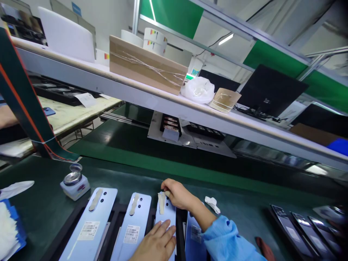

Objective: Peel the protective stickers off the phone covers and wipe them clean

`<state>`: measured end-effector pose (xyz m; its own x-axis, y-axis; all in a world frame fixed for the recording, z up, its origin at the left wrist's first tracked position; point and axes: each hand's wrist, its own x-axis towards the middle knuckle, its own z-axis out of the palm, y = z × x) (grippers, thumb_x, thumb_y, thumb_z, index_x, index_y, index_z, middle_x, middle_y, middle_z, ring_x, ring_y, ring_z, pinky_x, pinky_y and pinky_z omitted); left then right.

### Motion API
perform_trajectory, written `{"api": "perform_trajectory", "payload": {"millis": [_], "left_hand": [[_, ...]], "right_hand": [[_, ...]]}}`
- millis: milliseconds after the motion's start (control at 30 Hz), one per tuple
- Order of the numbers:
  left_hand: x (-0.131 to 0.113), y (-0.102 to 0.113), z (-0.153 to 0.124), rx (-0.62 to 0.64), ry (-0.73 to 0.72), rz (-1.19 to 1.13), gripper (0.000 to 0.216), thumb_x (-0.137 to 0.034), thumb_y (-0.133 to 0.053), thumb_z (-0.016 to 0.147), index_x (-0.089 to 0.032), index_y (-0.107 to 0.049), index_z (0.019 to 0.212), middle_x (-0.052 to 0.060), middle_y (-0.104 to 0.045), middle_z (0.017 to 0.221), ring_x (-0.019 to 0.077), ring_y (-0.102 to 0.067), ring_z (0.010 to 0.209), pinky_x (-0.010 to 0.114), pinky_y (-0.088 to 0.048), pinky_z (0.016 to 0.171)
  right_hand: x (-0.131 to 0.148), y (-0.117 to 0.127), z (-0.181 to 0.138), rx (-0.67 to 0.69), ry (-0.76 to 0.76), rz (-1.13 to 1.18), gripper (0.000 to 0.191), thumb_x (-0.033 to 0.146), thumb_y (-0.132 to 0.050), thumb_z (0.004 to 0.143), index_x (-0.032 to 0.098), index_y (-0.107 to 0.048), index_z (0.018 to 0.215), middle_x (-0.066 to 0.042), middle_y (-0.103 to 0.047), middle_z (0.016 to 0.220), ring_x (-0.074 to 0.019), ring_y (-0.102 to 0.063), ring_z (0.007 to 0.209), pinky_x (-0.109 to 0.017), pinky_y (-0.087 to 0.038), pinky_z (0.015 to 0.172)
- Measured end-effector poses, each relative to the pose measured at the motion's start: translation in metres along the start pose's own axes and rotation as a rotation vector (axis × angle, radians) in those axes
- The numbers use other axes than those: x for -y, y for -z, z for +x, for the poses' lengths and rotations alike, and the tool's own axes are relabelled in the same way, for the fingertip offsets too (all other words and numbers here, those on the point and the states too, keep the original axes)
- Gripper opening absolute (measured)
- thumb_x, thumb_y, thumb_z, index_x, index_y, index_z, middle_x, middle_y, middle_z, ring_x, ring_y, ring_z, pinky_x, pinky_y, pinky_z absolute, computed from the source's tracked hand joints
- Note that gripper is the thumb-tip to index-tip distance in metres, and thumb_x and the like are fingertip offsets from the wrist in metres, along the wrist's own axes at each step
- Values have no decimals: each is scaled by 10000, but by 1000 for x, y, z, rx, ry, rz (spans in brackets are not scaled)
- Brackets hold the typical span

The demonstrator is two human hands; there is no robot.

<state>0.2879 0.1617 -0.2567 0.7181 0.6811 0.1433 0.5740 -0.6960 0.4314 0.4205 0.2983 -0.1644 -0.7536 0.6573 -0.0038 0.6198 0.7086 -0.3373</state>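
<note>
Several light blue phone back covers lie side by side in a black tray (116, 217) on the green bench. My left hand (156, 244) rests flat, fingers stretched out, on the third cover (165, 214). My right hand (176, 194), in a blue sleeve, is closed in a pinch at the top of that cover, on a pale strip of film (161, 201) over the camera area. Similar strips lie on the first cover (89, 226) and the second cover (132, 226).
A small white dispenser with a metal top (74, 185) stands at the left. White wipes (8, 226) lie at the far left, a crumpled scrap (212, 203) right of my hand. Dark phones (307, 232) sit in a tray at the right. A shelf with a cardboard box (146, 67) hangs overhead.
</note>
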Motion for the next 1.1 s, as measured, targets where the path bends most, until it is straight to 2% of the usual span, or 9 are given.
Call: {"api": "perform_trajectory", "payload": {"millis": [233, 367, 500, 600, 733, 833, 933, 1033, 1100], "left_hand": [[-2, 5, 1, 14, -3, 23, 404, -206, -536, 949, -127, -540, 1346, 155, -477, 1440, 348, -393, 1369, 511, -401, 1104], [-3, 2, 1, 71, 32, 18, 418, -212, -518, 961, -135, -514, 1373, 158, -432, 1473, 349, -351, 1393, 527, -371, 1121], [1, -13, -1, 47, 60, -17, 562, -359, -614, 923, -141, -462, 1418, 159, -388, 1510, 336, -285, 1430, 500, -290, 1173], [2, -19, -1, 30, 74, -43, 632, -408, -651, 892, -139, -451, 1428, 162, -372, 1522, 335, -261, 1441, 496, -255, 1188], [-3, -4, -1, 73, 86, -99, 574, -363, -620, 906, -124, -476, 1407, 156, -394, 1514, 340, -278, 1434, 491, -260, 1187], [-7, 16, -5, 4, 104, -185, 440, -247, -541, 926, -137, -535, 1352, 137, -504, 1444, 295, -374, 1395, 410, -327, 1161], [-1, 34, -9, -240, 186, -291, 337, -152, -426, 940, -210, -637, 1196, 73, -682, 1201, 199, -606, 1154, 292, -468, 1012], [17, 53, -3, -444, 390, -247, 299, -188, -394, 966, -213, -673, 1072, 59, -715, 1043, 194, -656, 977, 308, -511, 903], [32, 66, 10, -443, 471, -136, 289, -195, -413, 963, -186, -668, 1100, 87, -701, 1107, 227, -630, 1048, 354, -488, 945]], "right_hand": [[4, 2, 6, 33, -46, -16, 320, -4, -496, 727, 195, -597, 957, 6, -624, 859, -132, -564, 759, -206, -401, 676], [9, 0, 9, 50, -32, -62, 331, -2, -528, 683, 180, -609, 948, -24, -632, 859, -172, -573, 801, -253, -400, 728], [11, -3, 9, 31, -19, -74, 375, -19, -555, 622, 168, -596, 945, -48, -638, 902, -204, -577, 856, -302, -404, 807], [10, 1, 5, -22, -28, -51, 339, -22, -522, 692, 175, -568, 964, -48, -628, 936, -192, -573, 892, -292, -420, 827], [12, 3, -18, -162, -79, 23, 238, 50, -468, 839, 191, -537, 1018, -43, -617, 947, -175, -581, 883, -281, -461, 810], [19, -19, -53, -313, -103, 65, 198, 88, -443, 866, 195, -549, 996, -48, -634, 922, -187, -609, 861, -302, -501, 787], [27, -61, -89, -444, -16, -25, 361, 107, -391, 889, 156, -507, 1227, -114, -658, 1102, -215, -634, 994, -339, -535, 852], [35, -103, -109, -489, 157, -277, 487, 124, -424, 894, 136, -447, 1381, -139, -628, 1284, -264, -586, 1186, -377, -535, 935], [41, -121, -112, -537, 218, -434, 440, 170, -458, 919, 142, -510, 1354, -129, -639, 1291, -295, -584, 1206, -385, -555, 916]]}}
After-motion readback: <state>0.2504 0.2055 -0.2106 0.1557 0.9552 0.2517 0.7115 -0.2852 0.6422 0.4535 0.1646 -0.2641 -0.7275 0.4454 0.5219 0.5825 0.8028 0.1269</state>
